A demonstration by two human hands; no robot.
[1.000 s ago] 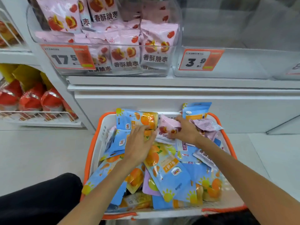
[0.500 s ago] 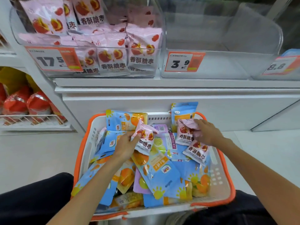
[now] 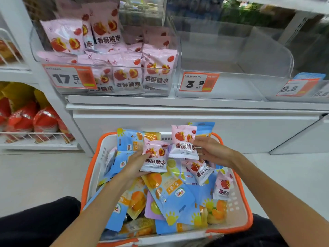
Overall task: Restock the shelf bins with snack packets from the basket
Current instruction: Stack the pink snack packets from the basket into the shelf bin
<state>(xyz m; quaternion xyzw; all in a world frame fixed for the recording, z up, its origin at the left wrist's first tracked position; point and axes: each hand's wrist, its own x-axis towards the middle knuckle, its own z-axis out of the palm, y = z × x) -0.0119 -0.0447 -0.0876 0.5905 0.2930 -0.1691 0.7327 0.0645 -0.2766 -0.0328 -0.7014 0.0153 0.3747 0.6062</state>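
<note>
A white basket with an orange rim sits in front of me, full of blue fruit pouches and pink jujube packets. My left hand holds one pink packet just above the pile. My right hand grips a second pink packet, lifted upright beside the first. On the shelf above, the left clear bin holds many of the same pink packets. The middle clear bin, tagged 3.9, has nothing in it.
A third bin at the far right, tagged 8.8, shows a blue packet edge. Red and yellow bags fill a wire rack at lower left. A white shelf ledge runs between the bins and the basket. My dark trouser legs flank the basket.
Both hands have risen out of the pile, each with a pink packet. The right hand pulled its packet up and upright; the view has tilted up toward the bins.
</note>
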